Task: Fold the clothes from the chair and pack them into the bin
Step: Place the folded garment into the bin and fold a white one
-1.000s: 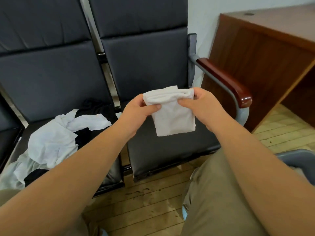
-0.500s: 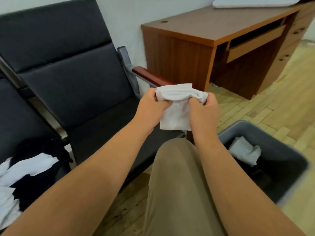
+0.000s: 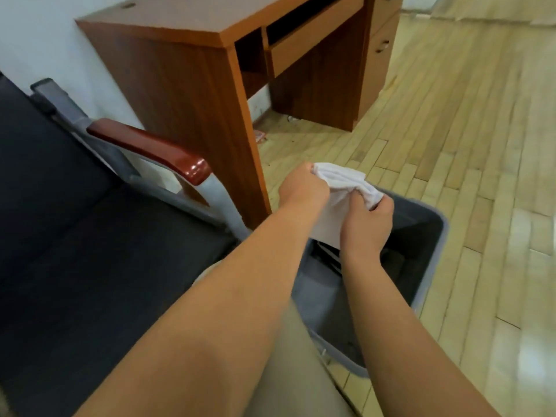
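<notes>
Pinches w/ L hand (image 3: 302, 188) the 10 o'clock end of white cloth (image 3: 340, 179), fingers curled tight round the fabric. Grips w/ R hand (image 3: 365, 219) the cloth's 4 o'clock end, knuckles up, fingers bunched into the fold. Holds cloth, folded, in the air over far-left corner of grey bin (image 3: 434, 260), lower flap hanging btwn the wrists toward the opening. Bin interior dark, contents too blurred to tell. At 9 o'clock from hands: black chair (image 3: 90, 251) seat, red-brown armrest (image 3: 147, 145) on grey metal frame. At 12 o'clock: wooden desk (image 3: 186, 70) w/ open shelf & drawers. At 3 o'clock: pale plank floor (image 3: 451, 130) under bin. At 6 o'clock: khaki trouser leg (image 3: 288, 371) btwn forearms.
</notes>
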A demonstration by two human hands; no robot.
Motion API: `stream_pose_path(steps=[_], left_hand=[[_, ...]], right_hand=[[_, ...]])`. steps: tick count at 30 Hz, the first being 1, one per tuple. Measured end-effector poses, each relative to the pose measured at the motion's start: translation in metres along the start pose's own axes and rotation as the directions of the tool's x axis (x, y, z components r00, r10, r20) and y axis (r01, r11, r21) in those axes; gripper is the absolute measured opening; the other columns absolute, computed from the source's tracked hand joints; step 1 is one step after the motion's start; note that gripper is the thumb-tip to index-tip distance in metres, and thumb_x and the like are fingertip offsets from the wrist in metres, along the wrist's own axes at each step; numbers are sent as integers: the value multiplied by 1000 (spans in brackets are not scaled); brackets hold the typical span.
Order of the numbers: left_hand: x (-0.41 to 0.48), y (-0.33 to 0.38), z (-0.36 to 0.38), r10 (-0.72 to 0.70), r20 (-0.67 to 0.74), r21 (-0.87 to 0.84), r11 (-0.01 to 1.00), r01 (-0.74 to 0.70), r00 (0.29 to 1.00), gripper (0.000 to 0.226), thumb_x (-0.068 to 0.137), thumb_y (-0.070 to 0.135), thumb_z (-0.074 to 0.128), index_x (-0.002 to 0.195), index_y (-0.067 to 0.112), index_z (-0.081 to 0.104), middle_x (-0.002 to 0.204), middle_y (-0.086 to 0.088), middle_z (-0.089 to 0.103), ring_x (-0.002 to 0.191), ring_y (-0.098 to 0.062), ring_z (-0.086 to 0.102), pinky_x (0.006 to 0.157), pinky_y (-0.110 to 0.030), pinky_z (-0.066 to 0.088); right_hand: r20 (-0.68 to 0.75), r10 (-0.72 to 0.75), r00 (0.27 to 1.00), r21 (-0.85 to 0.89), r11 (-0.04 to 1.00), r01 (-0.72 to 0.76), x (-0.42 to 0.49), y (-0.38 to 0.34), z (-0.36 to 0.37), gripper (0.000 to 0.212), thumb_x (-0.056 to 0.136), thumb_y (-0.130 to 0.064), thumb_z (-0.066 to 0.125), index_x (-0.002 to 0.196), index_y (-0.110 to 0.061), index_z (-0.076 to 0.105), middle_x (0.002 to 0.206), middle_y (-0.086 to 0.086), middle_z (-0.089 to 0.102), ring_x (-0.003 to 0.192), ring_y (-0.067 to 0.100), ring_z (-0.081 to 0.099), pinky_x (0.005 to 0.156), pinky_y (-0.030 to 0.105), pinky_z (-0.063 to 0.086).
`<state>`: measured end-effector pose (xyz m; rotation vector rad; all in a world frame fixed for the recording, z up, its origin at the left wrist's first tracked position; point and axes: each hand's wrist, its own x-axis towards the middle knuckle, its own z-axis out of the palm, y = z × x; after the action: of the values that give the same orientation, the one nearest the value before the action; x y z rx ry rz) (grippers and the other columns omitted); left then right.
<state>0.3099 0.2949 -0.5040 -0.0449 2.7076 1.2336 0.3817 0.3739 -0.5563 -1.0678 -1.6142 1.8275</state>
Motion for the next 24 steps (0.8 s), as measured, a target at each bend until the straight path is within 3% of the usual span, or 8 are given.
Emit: stream_pose_path(steps=[4, 8, 13, 15, 17, 19, 21, 24], left_hand=[[16, -23, 48, 21, 76, 208, 977, -37, 997, 32, 98, 15, 49, 117, 29, 70, 116, -3, 71, 110, -30, 63, 90, -44, 57], [37, -39, 57, 31, 127, 300, 952, -68, 991, 29, 99, 12, 54, 103, 34, 73, 102, 5, 71, 90, -19, 65, 61, -27, 45], [50, -37, 62, 1, 160, 226, 973, -38, 987, 31, 104, 15, 54, 125, 31, 70, 114, 3, 72, 90, -15, 62, 59, -23, 41], [53, -33, 61, -17, 142, 152, 988, -4, 990, 48, 104, 12, 53, 150, 28, 52, 130, 1, 68, 87, -10, 57, 56, -21, 37], [54, -29, 58, -85, 168, 116, 991, 66, 982, 71, 104, 5, 49, 167, 21, 21, 145, -4, 57, 89, -12, 51, 61, -24, 41], [54, -27, 57, -144, 212, 118, 986, 121, 967, 79, 103, 0, 44, 170, 18, 6, 154, -8, 49, 95, -15, 48, 73, -31, 46], [56, -24, 54, -150, 234, 146, 982, 118, 961, 76, 103, 1, 43, 169, 17, 10, 158, -12, 45, 105, -21, 49, 82, -33, 47], [58, -25, 50, -148, 261, 224, 970, 89, 954, 66, 102, 3, 44, 165, 13, 25, 154, -16, 48, 117, -30, 57, 88, -38, 52]], right_hand=[[-87, 69, 994, 38, 997, -65, 25, 33, -11, 22, 98, -33, 66, 119, -31, 60, 108, -16, 67, 98, 2, 63, 84, 28, 53], [-101, 127, 987, 85, 989, -119, 39, 52, -9, 29, 97, -32, 72, 124, -30, 60, 109, -15, 68, 99, 2, 65, 77, 21, 49], [-93, 121, 988, 86, 990, -113, 60, 65, -2, 30, 98, -34, 72, 126, -28, 63, 110, -15, 70, 100, 1, 66, 78, 20, 50], [-85, 95, 992, 57, 994, -90, 75, 64, -1, 36, 99, -38, 71, 132, -27, 62, 116, -15, 69, 104, 2, 65, 82, 21, 50], [-71, 100, 992, 16, 995, -99, 95, 63, 1, 57, 98, -46, 70, 148, -25, 51, 133, -11, 63, 116, 7, 62, 96, 28, 51], [-78, 163, 984, -30, 986, -166, 112, 64, 2, 71, 100, -47, 68, 159, -23, 38, 149, -5, 54, 129, 15, 57, 105, 36, 49], [-77, 177, 981, -66, 981, -182, 117, 69, 2, 63, 104, -34, 63, 160, -21, 37, 151, -3, 52, 127, 17, 58, 97, 33, 49], [-47, 178, 983, -94, 979, -181, 111, 81, 5, 43, 106, -21, 57, 148, -24, 50, 135, -8, 57, 111, 12, 59, 85, 26, 46]])
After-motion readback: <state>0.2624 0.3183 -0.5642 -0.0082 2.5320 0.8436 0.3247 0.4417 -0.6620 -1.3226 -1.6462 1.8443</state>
